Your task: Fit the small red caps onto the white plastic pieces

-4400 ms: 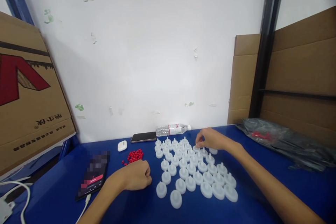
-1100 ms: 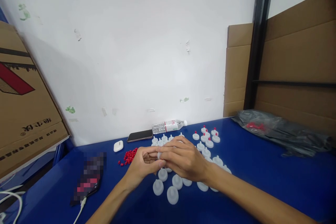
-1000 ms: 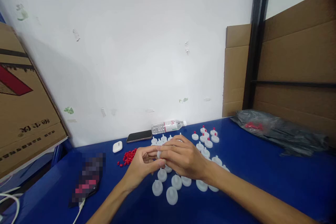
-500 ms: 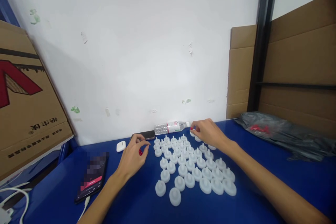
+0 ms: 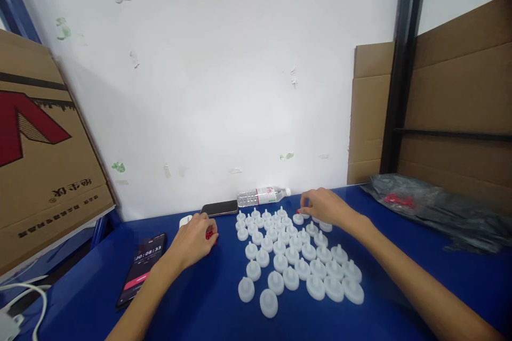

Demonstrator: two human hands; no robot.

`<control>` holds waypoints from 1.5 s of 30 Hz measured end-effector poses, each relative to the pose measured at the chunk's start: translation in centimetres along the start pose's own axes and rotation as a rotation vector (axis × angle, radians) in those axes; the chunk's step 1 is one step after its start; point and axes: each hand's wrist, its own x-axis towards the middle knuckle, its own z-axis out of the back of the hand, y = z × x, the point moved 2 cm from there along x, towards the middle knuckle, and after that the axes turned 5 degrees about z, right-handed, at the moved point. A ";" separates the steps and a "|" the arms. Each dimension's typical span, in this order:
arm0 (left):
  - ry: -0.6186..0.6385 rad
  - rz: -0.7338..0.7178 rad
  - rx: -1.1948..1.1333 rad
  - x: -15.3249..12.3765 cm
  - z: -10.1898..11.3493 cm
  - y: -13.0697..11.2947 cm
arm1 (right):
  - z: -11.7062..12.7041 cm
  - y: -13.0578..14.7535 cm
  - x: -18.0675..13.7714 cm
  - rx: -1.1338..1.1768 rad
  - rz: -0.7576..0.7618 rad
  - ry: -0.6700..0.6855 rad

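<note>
Here, your left hand (image 5: 193, 240) curls over red pieces (image 5: 210, 235) and your right hand (image 5: 323, 205) bends at a red-tipped cap (image 5: 298, 219), each grip too hidden to tell, with open bench (image 5: 229, 256) between pieces and white caps (image 5: 292, 256).

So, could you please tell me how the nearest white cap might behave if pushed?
The nearest white cap would probably slide rather than tip, as it sits wide side down. It also seems likely to be light, being small and plastic-looking.
</note>
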 end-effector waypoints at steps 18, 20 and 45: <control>0.105 -0.027 -0.016 0.2 -1.0 0.5 | 0.0 0.1 -1.5 0.028 -0.079 0.273; 0.094 -0.035 -0.019 0.2 -1.1 0.6 | -0.2 0.4 -1.5 0.022 -0.063 0.254; -0.167 -0.086 -0.534 -0.9 1.1 -4.6 | -0.8 9.6 -3.6 0.058 0.457 -0.314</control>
